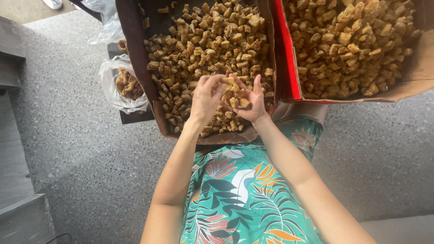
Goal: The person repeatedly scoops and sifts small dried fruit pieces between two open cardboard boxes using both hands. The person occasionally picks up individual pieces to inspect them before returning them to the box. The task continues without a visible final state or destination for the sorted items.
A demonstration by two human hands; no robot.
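Plastic bag [121, 86] (part-filled), red-edged box [407, 81], speckled floor [77, 149].
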